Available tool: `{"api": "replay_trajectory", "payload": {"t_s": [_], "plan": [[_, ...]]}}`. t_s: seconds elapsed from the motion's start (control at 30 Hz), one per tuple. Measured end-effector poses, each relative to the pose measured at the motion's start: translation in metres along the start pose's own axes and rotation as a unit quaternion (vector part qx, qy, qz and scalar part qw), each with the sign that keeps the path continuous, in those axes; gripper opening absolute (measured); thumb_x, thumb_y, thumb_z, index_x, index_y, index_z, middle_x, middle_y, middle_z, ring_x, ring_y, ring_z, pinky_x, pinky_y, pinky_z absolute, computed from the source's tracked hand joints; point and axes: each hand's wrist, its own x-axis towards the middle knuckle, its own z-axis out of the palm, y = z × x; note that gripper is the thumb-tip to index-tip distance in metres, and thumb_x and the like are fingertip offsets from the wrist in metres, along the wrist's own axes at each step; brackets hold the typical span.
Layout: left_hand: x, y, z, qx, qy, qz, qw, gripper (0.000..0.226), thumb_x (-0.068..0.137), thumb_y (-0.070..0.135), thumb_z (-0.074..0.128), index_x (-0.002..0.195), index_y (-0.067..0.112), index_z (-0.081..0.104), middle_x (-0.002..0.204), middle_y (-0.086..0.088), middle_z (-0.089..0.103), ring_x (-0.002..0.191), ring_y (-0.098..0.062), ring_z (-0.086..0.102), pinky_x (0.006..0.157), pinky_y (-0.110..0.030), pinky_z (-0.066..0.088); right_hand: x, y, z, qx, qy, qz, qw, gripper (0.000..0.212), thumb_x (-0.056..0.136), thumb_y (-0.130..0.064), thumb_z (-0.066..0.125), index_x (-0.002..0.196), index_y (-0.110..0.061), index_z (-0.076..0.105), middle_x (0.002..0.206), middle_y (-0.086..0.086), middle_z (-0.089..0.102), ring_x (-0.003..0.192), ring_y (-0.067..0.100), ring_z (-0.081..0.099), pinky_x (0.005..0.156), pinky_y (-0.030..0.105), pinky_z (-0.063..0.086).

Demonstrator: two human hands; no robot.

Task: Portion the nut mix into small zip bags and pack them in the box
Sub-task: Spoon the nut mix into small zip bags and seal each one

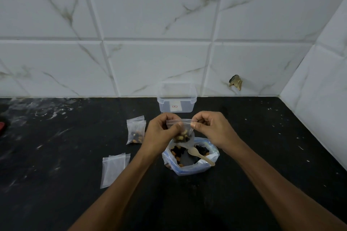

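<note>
Both hands raised over the open supply bag (190,157) of nut mix, sharing one small zip bag (181,132). Left hand (161,133) pinched the bag's top left edge, thumb across the front; right hand (208,127) pinched the top right corner at the zip strip. Bag part-filled with nuts, hanging directly above the supply bag; seal apparently in progress, closure not confirmable.

Left of left hand: two filled bags (136,131), stacked, on the counter (75,137). Nearer and lower left: empty bags (113,170), at least two, unused.

Beyond the hands, against the wall: clear box (176,99), nothing visible inside. Wooden spoon (201,155) parked in the supply bag, below right hand.

Judged roughly midway: third portion in hand, mix remaining, no packing begun.
</note>
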Motion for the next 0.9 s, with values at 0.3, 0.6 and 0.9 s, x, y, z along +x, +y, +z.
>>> {"api": "replay_trajectory", "payload": {"t_s": [0.3,0.6,0.9], "plan": [[0.005,0.002,0.002,0.08,-0.013,0.015,0.997,0.013,0.091,0.013,0.067,0.083,0.022,0.069,0.085,-0.008,0.073,0.082,-0.021,0.071,0.074,-0.033,0.06,0.001,0.0,0.003,0.023,-0.014,-0.022,0.999,0.01,0.085,-0.009,0.069,0.089,-0.018,0.071,0.08,-0.005,0.067,0.075,0.007,0.063,0.07,0.023,0.054],[0.005,0.001,-0.006,-0.002,0.005,0.0,1.0,0.008,0.091,0.002,0.063,0.092,0.009,0.067,0.084,-0.008,0.07,0.075,-0.012,0.067,0.07,-0.021,0.056,0.001,0.0,-0.001,0.011,0.006,-0.006,1.0,0.007,0.091,-0.011,0.063,0.09,-0.014,0.069,0.08,0.003,0.067,0.075,0.018,0.063,0.075,0.036,0.054],[0.002,0.001,-0.007,0.004,0.025,0.0,1.0,0.007,0.092,0.004,0.063,0.088,0.007,0.069,0.085,-0.015,0.07,0.075,-0.013,0.066,0.069,-0.019,0.056,0.003,-0.001,0.001,0.022,-0.021,0.001,1.0,0.016,0.085,-0.011,0.069,0.096,-0.023,0.066,0.089,-0.004,0.067,0.085,0.011,0.065,0.077,0.03,0.057]]}}
